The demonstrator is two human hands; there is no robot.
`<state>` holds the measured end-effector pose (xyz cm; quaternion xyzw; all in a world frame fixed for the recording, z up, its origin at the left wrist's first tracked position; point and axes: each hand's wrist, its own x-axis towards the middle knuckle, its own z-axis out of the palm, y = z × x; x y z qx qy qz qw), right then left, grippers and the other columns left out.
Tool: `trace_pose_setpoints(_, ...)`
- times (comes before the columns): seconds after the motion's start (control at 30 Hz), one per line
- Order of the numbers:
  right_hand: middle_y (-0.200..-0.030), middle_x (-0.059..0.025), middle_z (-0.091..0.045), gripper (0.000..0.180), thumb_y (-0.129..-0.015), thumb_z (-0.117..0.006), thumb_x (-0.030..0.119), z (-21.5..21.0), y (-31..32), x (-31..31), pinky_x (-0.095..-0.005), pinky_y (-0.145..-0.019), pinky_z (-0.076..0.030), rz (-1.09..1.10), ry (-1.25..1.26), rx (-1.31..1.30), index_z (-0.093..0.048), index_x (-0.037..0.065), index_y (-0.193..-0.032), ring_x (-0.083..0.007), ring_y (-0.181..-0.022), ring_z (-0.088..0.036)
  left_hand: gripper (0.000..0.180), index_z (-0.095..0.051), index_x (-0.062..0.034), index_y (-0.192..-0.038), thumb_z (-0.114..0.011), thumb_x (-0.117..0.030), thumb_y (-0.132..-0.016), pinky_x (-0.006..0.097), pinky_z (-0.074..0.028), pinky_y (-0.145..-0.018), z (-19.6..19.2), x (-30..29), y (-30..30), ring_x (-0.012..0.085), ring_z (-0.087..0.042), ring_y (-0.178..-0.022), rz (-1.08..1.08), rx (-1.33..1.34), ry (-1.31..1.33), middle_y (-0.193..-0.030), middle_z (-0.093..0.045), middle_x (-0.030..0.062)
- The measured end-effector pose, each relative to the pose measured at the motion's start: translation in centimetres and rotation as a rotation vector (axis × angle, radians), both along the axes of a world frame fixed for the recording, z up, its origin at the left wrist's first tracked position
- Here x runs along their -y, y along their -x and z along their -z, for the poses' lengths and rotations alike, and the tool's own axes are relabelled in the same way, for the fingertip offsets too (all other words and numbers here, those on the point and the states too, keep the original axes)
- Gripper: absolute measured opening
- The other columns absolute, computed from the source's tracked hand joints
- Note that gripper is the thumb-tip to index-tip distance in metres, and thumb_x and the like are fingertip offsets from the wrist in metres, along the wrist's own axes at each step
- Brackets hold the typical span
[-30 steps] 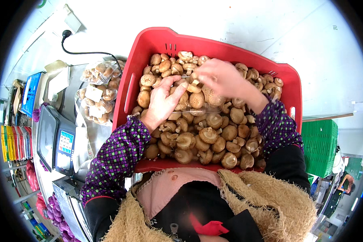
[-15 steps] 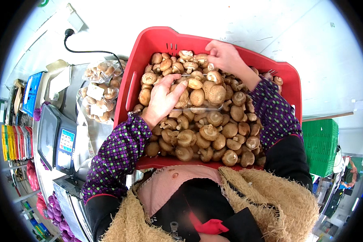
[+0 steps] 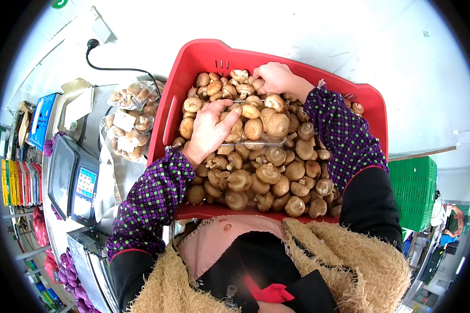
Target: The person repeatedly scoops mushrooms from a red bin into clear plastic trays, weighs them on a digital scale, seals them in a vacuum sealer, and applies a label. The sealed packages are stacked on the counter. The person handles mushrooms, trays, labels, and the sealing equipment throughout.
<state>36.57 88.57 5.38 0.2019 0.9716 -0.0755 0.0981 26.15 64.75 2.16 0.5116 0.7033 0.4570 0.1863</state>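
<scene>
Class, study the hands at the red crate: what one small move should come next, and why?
Probably the right hand should lift a brown mushroom at its fingertips and bring it to the clear plastic tray: that hand's fingers reach among mushrooms at the far side of the red crate, while the left hand rests at the tray's left edge.

A: How is exposure in your view?
B: Bright; the white wall [image 3: 308, 23] above your work is nearly washed out.
A: Shadows, glare?
B: Dark gaps between your mushrooms [image 3: 268, 173]; small highlights on the plastic bags [image 3: 132, 133]. Light strips [image 3: 460, 265] glow near the right rim.
A: Focus?
B: Your left hand [image 3: 208, 128] and right hand [image 3: 279, 78] read clear — toward the rim, shelves [image 3: 32, 254] bend and soften, and black fills the corners.
</scene>
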Motion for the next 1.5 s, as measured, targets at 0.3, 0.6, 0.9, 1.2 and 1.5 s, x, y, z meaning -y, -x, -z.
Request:
trace_pose_setpoints(0.3,-0.096,-0.0051,-0.063,0.034,-0.075,-0.073,0.026,-6.8,-6.8,7.5,-0.0343,-0.074,-0.052,-0.052,0.227,-0.241,-0.069,0.012,-0.106,-0.0215,-0.083,-0.063,0.053,-0.064,0.0011,-0.112,-0.060,-0.046,-0.087,0.043,-0.041,-0.099,0.2,0.3,0.2,0.0354,-0.055,-0.113,-0.054,-0.123,0.031,-0.111,-0.064,0.0204)
trace_pose_setpoints(0.6,-0.093,-0.0031,-0.057,0.035,-0.079,-0.074,0.041,-2.2,-8.9,9.3,-0.0316,-0.070,-0.049,0.500,0.268,-0.560,-0.073,0.015,-0.102,-0.0183,-0.077,-0.059,0.066,-0.065,-0.0009,-0.101,-0.047,-0.063,-0.088,0.044,-0.053,-0.073,-2.6,0.2,0.3,0.0339,-0.066,-0.087,-0.076,-0.573,0.347,-0.102,-0.064,0.0180)
trace_pose_setpoints(0.9,-0.073,-0.0128,-0.068,0.037,-0.088,-0.065,0.038,-4.1,-9.3,11.4,-0.0372,-0.065,-0.051,0.478,0.203,-0.384,-0.068,0.016,-0.117,-0.0254,-0.069,-0.067,0.075,-0.066,-0.0025,-0.106,-0.038,-0.070,-0.088,0.048,-0.041,-0.094,-2.7,0.0,1.4,0.0345,-0.063,-0.097,0.026,-0.483,0.495,-0.093,-0.067,0.0220)
trace_pose_setpoints(1.2,-0.094,-0.0119,-0.065,0.034,-0.088,-0.068,0.025,-0.2,-10.3,11.9,-0.0317,-0.071,-0.050,0.590,0.477,-0.815,-0.066,0.007,-0.116,-0.0194,-0.077,-0.060,0.066,-0.063,-0.0075,-0.117,-0.054,-0.065,-0.085,0.047,-0.048,-0.088,-3.6,0.4,-1.0,0.0378,-0.061,-0.101,-0.199,-0.328,0.368,-0.106,-0.059,0.0248)
trace_pose_setpoints(1.5,-0.091,-0.0005,-0.065,0.027,-0.089,-0.069,0.017,-6.6,-3.8,14.4,-0.0203,-0.066,-0.047,0.419,0.797,-0.957,-0.065,0.002,-0.112,-0.0048,-0.075,-0.056,0.062,-0.066,-0.0061,-0.109,-0.063,-0.061,-0.081,0.047,-0.052,-0.081,-7.8,5.5,3.2,0.0396,-0.063,-0.091,-0.462,-0.195,-0.028,-0.102,-0.057,0.0230)
